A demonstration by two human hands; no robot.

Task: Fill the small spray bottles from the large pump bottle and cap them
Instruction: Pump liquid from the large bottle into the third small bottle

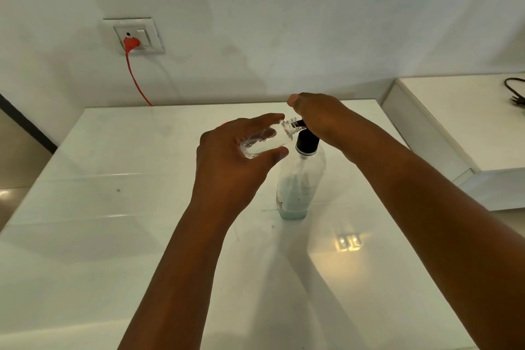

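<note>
Both forearms bare, extended forward from the lower frame, converging at centre. Left hand [227, 156]: back toward camera, fingers [267, 119] and thumb curled in a grip, tips pointing right. Right hand [318, 116]: palm down, wrist bent, pressing downward; thumb tip raised at its far-left edge; its fingers hidden beneath the hand.

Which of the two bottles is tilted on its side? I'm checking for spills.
The small clear spray bottle, held by the left hand, is tilted, its open neck at the pump spout. The large pump bottle stands upright on the table.
</note>
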